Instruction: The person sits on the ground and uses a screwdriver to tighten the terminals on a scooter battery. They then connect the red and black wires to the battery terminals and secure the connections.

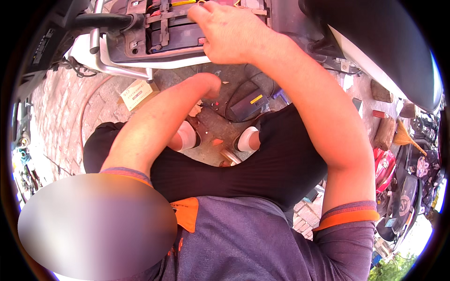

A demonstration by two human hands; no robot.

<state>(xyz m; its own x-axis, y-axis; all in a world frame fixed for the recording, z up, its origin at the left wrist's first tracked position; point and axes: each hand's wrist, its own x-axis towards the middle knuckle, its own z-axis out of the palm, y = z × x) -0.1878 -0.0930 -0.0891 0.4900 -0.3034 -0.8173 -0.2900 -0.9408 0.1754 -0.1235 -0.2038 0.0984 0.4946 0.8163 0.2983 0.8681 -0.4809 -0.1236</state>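
Observation:
Above the open battery bay [123, 57] of a scooter or similar vehicle, my right hand [232, 35] is closed, fingers bent inward near the top edge of the view. A thin yellow wire shows by its fingertips; what they hold, if anything, is hidden. Dark battery blocks [180, 38] lie in the bay under strap-like brackets [164, 28]. Lower down, between my knees and the vehicle, my left hand [209, 85] hangs bent at the wrist, apart from the bay. Its fingers are mostly out of sight.
On the ground, a black box with a yellow label [248, 104] and cable lies between my feet. A printed cardboard box [138, 94] stands left, below a metal bar [119, 71]. Wood blocks [385, 133], a small broom [403, 136] and a red object [384, 166] are at right.

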